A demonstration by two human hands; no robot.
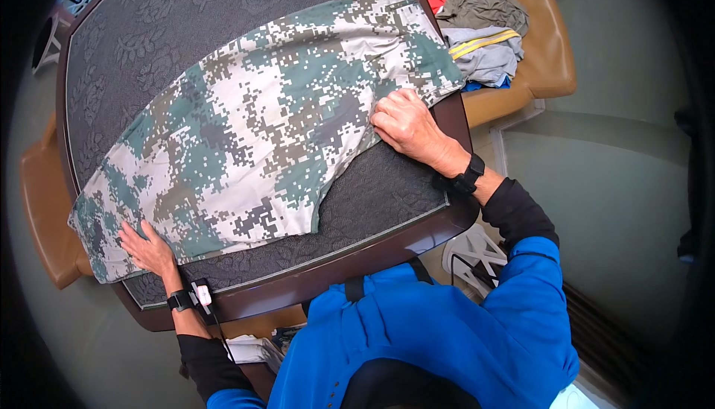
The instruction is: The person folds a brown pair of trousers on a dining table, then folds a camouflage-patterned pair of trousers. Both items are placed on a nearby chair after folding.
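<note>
Digital-camouflage trousers lie folded lengthwise across a table with a dark, leaf-patterned cover. The waistband end is at the upper right, and the leg end reaches the table's left edge. My left hand rests flat on the cloth near the lower left end, its fingers apart. At the right, near the waistband, my right hand has its fingers curled on the edge of the cloth, pinching it. The fingertips of my right hand are partly hidden.
A tan chair at the upper right holds a heap of clothes, some grey, blue and red. Another tan chair stands at the left. Below the table's near edge lie white folded cloths. A cable hangs from my left wrist device.
</note>
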